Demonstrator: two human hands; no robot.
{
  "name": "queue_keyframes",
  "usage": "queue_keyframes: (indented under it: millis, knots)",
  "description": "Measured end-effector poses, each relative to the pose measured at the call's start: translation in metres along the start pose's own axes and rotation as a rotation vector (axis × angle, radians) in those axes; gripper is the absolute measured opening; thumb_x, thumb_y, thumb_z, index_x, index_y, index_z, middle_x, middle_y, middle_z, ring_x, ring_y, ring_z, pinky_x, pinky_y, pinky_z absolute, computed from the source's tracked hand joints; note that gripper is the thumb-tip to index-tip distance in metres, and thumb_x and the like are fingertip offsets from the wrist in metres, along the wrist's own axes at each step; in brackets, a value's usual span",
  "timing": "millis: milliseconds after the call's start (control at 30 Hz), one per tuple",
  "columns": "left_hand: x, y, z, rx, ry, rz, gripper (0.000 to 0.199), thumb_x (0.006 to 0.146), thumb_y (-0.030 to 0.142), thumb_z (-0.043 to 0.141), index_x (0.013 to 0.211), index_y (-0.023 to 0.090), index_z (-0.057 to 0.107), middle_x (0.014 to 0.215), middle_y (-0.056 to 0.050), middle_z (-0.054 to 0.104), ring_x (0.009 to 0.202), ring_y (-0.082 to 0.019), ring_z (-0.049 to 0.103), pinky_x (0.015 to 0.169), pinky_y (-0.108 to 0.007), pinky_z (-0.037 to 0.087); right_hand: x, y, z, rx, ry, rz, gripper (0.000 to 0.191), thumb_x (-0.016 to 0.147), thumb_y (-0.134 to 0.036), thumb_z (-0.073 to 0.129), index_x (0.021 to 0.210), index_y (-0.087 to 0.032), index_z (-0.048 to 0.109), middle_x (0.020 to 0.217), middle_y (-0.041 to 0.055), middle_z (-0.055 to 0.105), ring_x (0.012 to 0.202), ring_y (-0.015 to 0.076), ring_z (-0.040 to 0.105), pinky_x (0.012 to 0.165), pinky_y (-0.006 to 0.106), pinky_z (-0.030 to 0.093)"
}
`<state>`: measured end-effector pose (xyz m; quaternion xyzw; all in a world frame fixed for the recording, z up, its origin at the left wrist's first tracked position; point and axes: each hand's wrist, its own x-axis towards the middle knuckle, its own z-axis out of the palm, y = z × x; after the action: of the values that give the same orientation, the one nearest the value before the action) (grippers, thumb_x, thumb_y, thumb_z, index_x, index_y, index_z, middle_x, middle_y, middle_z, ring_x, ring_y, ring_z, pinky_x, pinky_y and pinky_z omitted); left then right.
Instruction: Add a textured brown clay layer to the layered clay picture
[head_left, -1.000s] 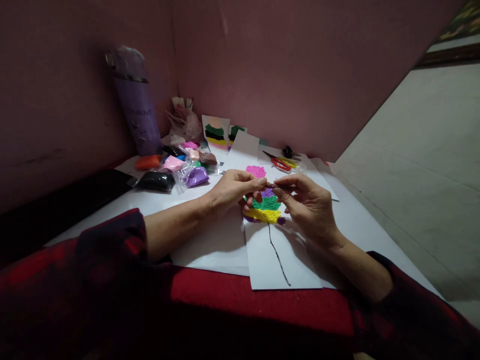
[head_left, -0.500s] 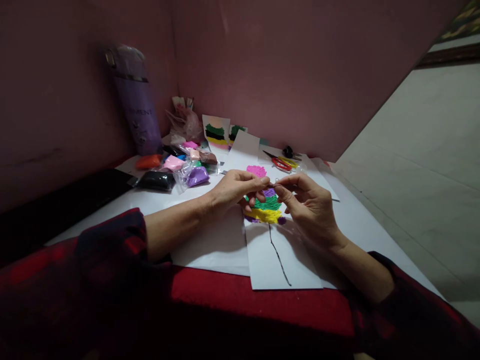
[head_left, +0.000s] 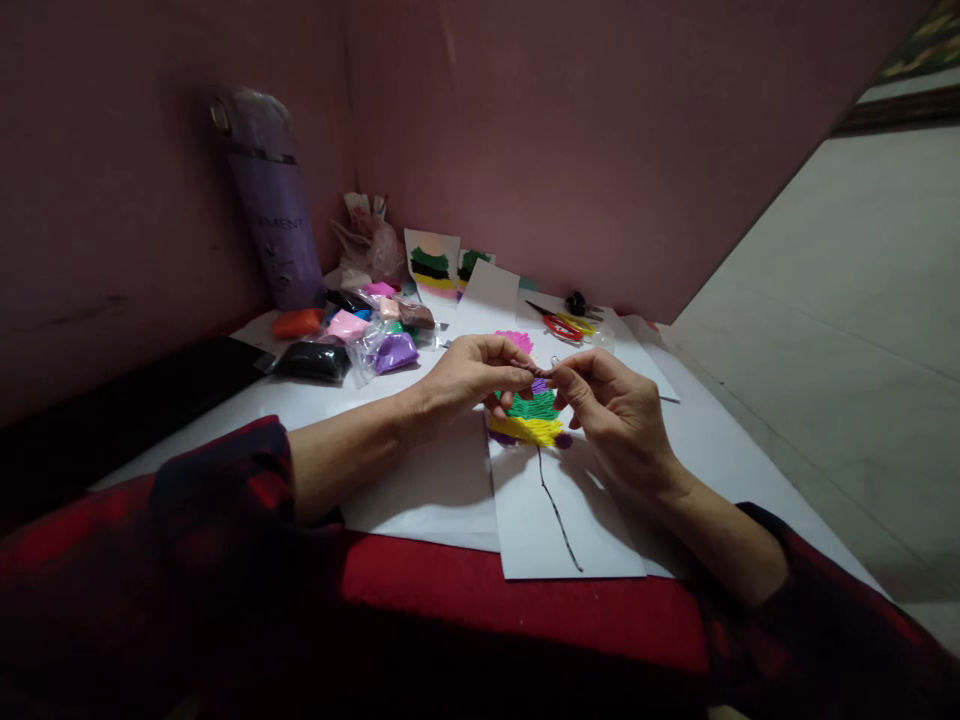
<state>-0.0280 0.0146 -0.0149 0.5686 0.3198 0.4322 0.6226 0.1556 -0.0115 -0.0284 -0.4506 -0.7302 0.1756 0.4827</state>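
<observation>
Between the fingertips of both hands is a small dark brown strip of clay (head_left: 542, 373), pinched at each end. My left hand (head_left: 484, 372) holds it from the left with thumb and forefinger. Opposite it, my right hand (head_left: 611, 405) pinches the other end. Just beneath the fingers lies a white sheet of paper (head_left: 562, 545) bearing textured clay in bands. Pink clay (head_left: 514, 342), green clay (head_left: 534, 406) and yellow clay (head_left: 529, 431) show; the hands partly cover the upper bands. A thin dark bent line (head_left: 555, 510) runs down the lower sheet.
Bagged clay in several colours, including a black pack (head_left: 311, 361) and a purple pack (head_left: 396, 352), lies at the left. A purple bottle (head_left: 274, 215) stands behind. Scissors (head_left: 562, 327) rest at the back right. Small clay pictures (head_left: 433, 268) lean against the wall.
The fingertips have drawn slightly apart, and more of the brown clay strip shows between them. The hands otherwise stay in nearly the same place above the sheet.
</observation>
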Motion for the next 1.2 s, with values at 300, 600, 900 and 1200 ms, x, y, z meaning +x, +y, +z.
queue_keyframes:
  millis: [300,600,900,1200]
  knots:
    - [-0.0003,0.0003,0.0001,0.003,-0.013,-0.008,0.008,0.074,0.012,0.068,0.08,0.01,0.064,0.063,0.001,0.06,0.048,-0.006,0.052,0.047,-0.021,0.044,0.0018,-0.0012,-0.0008,-0.046,-0.005,-0.038,0.04,0.095,-0.05,0.052,0.069,-0.02,0.059,0.061,0.0008,0.061,0.052,0.0123,0.053,0.048,0.025,0.043]
    - [-0.0019,0.0,0.0,0.006,-0.041,0.013,0.016,0.077,0.025,0.07,0.076,0.011,0.062,0.063,-0.001,0.061,0.049,-0.007,0.052,0.047,-0.02,0.044,0.0018,0.0014,0.0003,0.007,-0.036,-0.017,0.029,0.089,-0.048,0.062,0.087,-0.019,0.065,0.061,-0.0015,0.06,0.051,0.0124,0.053,0.049,0.026,0.045]
    - [-0.0001,-0.0008,-0.001,0.036,-0.056,0.001,0.027,0.073,0.035,0.074,0.073,0.012,0.062,0.063,-0.001,0.06,0.05,-0.007,0.052,0.046,-0.02,0.044,0.0027,0.0074,0.0041,0.092,0.004,-0.05,0.034,0.081,-0.028,0.072,0.112,-0.021,0.061,0.076,0.0007,0.068,0.067,0.0167,0.064,0.056,0.029,0.051]
    - [-0.0014,-0.0011,-0.0006,0.057,-0.059,-0.004,0.037,0.074,0.046,0.073,0.073,0.01,0.065,0.064,-0.002,0.061,0.05,-0.007,0.052,0.047,-0.02,0.042,0.002,0.0,0.0031,0.076,0.045,-0.098,0.009,0.086,-0.028,0.069,0.089,-0.02,0.067,0.072,-0.0008,0.067,0.054,0.0115,0.057,0.047,0.025,0.044]
